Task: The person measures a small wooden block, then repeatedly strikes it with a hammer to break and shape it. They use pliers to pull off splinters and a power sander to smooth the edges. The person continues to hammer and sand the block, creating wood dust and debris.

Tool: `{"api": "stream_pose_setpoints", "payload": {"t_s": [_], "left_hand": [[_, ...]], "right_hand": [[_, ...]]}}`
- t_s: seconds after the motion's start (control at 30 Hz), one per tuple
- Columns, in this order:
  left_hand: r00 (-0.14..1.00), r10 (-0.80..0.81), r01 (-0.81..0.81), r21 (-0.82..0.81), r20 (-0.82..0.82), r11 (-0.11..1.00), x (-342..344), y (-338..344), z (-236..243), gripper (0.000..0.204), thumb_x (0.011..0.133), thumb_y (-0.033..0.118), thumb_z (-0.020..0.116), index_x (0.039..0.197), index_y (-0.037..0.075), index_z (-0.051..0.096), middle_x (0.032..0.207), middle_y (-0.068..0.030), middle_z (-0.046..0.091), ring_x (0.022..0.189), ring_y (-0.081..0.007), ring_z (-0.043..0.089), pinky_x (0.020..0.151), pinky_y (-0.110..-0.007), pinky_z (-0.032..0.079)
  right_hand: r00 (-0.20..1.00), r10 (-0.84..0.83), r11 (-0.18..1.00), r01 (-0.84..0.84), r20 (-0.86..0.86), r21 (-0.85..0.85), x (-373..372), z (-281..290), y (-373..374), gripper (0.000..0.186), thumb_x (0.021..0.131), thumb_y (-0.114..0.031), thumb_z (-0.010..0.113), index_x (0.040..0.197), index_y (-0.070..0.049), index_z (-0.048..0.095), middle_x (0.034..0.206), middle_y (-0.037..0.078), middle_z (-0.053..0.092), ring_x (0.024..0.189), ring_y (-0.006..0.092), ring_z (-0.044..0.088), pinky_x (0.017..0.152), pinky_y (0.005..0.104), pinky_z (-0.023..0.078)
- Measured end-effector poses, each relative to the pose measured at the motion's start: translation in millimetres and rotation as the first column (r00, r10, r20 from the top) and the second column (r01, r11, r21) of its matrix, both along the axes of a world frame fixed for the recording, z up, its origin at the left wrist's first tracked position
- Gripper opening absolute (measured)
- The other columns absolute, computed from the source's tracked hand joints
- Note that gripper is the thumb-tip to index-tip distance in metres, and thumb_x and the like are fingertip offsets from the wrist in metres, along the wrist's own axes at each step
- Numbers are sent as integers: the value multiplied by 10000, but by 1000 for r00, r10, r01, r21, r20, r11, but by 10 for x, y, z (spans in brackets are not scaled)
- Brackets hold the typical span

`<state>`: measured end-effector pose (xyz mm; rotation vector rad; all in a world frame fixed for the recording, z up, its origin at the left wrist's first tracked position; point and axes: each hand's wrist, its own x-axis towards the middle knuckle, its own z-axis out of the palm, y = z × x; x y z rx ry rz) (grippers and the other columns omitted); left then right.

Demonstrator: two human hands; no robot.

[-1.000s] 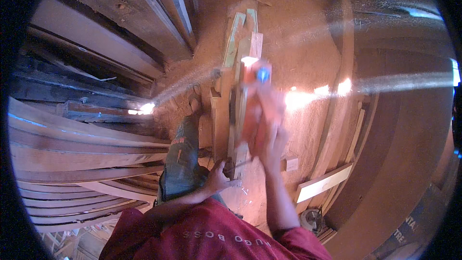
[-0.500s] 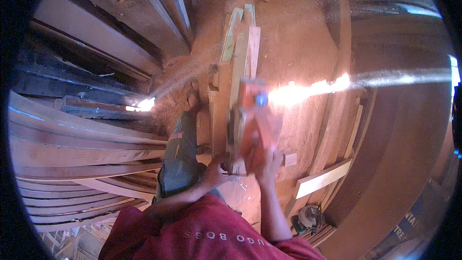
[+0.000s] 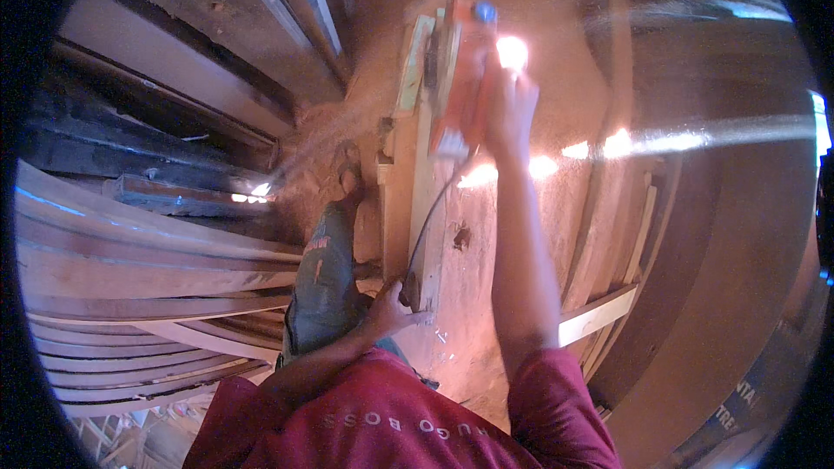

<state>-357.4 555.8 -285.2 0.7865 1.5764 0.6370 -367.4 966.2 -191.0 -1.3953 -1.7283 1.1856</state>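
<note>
Orange-red in the head view, the power planer [image 3: 466,78] sits at the plank's [image 3: 423,172] far end, probably heavy and rigid, best gripped where the right hand [image 3: 512,108] wraps it. The left hand [image 3: 389,311] curls by the plank's near end, its hold unclear.

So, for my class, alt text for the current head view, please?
A person's right hand holds a blurred orange power tool at the far end of a wooden board; a dark cable runs toward the left hand at the near end.
</note>
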Motion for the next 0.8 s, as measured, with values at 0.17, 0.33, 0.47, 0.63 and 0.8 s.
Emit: {"api": "stream_pose_setpoints", "payload": {"t_s": [0.17,0.33,0.47,0.63,0.8], "left_hand": [[1000,12,-9,189,-12,982,49,-13,-100,795,627,484,911,1161,-3,579,1028,-150,605,855,-265,633,781,-379,540],[997,78,-80,214,21,974,60,61,-3,808,637,450,914,1216,6,567,1104,-166,593,920,-272,639,843,-380,548],[999,23,-21,85,-26,996,-19,73,58,829,619,454,921,1216,0,566,1089,-154,597,888,-257,625,782,-374,542],[997,-70,72,-85,35,994,-57,69,79,834,610,453,924,1207,-6,566,1090,-148,596,887,-246,608,768,-364,520],[996,91,-91,73,0,993,-13,92,123,807,626,423,921,1202,-3,552,1159,-164,582,1077,-279,587,904,-373,494]], "right_hand": [[996,-62,984,72,63,-164,879,291,-2019,578,1020,-487,441,1253,20,591,958,157,666,845,199,633,696,385,493],[989,-130,970,141,69,-199,797,454,-2121,627,1009,-548,435,997,44,643,770,56,608,741,133,553,625,342,442],[991,-80,997,81,106,-6,189,52,-630,485,1024,-445,486,976,17,623,763,28,569,693,97,494,576,315,418],[991,-7,997,18,-136,79,-92,-45,116,402,1024,-385,537,961,5,615,765,15,559,680,91,472,550,303,405],[997,-37,993,45,72,-112,440,261,-1369,530,1033,-458,436,1050,34,632,816,84,605,780,164,556,656,360,449]]}}
